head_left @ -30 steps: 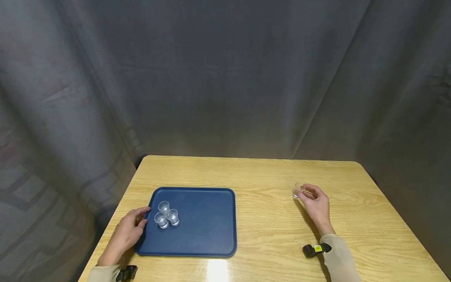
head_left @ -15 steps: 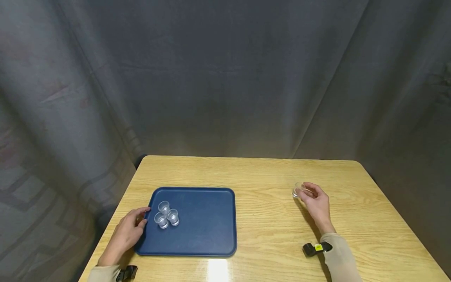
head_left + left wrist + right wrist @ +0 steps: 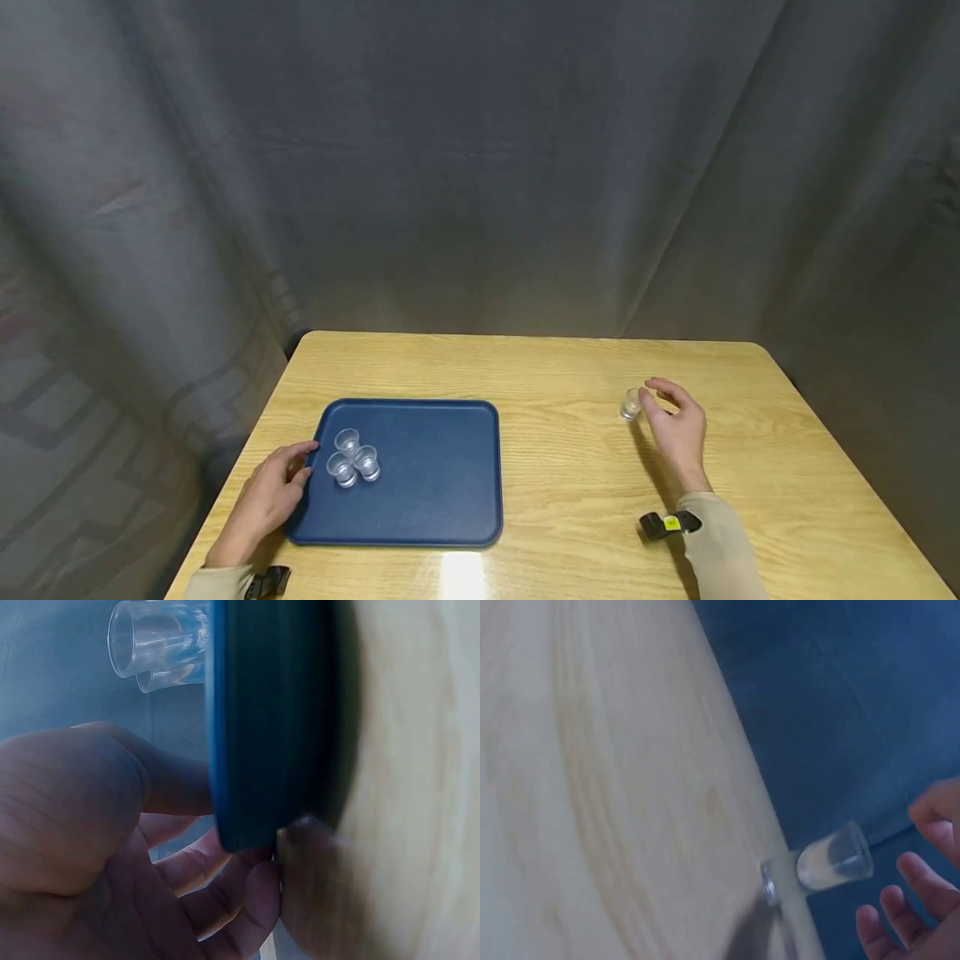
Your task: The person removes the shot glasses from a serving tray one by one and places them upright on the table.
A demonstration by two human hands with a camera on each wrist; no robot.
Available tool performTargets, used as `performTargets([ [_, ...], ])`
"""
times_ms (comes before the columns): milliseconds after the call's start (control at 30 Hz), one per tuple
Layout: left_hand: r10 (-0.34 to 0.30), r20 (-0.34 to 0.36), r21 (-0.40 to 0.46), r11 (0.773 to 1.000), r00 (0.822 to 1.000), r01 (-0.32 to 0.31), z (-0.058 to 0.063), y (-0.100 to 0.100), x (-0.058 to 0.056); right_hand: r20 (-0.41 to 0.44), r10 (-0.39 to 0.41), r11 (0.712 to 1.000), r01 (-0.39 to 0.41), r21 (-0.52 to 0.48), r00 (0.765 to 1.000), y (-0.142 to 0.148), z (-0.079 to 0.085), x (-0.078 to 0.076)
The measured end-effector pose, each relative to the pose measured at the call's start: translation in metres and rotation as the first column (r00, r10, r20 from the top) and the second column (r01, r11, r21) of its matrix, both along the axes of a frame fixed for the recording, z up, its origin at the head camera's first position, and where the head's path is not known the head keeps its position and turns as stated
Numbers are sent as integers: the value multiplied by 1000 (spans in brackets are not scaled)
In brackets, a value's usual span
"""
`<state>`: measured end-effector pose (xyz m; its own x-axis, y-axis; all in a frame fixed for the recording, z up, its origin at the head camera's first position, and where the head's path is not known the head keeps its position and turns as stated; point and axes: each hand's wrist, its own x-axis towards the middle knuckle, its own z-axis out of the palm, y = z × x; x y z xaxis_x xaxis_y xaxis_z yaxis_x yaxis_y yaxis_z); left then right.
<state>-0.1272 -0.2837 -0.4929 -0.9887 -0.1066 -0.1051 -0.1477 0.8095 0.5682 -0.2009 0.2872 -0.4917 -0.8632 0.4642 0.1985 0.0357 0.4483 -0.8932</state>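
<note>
My left hand (image 3: 266, 496) holds the left rim of a blue tray (image 3: 435, 475); in the left wrist view the thumb lies on the rim and the fingers bend at its underside. Three clear shot glasses stand clustered on the tray's left part: one at the back (image 3: 347, 440), one at front left (image 3: 341, 472), one at right (image 3: 367, 463). A single shot glass (image 3: 628, 407) stands upright on the table at the right. My right hand (image 3: 678, 429) is just right of it, fingers spread apart; the right wrist view shows a gap between them and this glass (image 3: 834, 859).
The wooden table (image 3: 562, 467) has its far edge close to a dark grey curtain (image 3: 465, 167). Bare tabletop lies between the tray and the single glass. A wrist camera on a strap (image 3: 670, 525) sits at the right sleeve.
My right hand has let go of the shot glass and drawn slightly away; thumb and fingers have parted. The glass stands on the table. My left hand has stayed at the tray's rim.
</note>
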Motion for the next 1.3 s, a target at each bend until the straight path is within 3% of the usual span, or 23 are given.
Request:
performTargets([
  [133, 1, -1, 2, 1000, 1000, -1, 0, 0, 0, -52, 10, 999, -8, 36, 999, -10, 7, 1],
  [467, -10, -16, -8, 1000, 1000, 10, -1, 0, 2, -14, 52, 996, -51, 74, 999, -32, 12, 6],
  [633, -15, -28, -10, 1000, 1000, 15, 0, 0, 2, -9, 114, 990, -113, 79, 993, -47, 17, 7],
  [900, -10, -31, -11, 1000, 999, 9, -1, -1, 2, -29, 222, 974, -221, 41, 975, -72, 19, 2],
  [1300, -13, -35, -13, 1000, 999, 12, 0, 3, 3, -64, 302, 953, -304, -14, 951, -115, 13, -1],
])
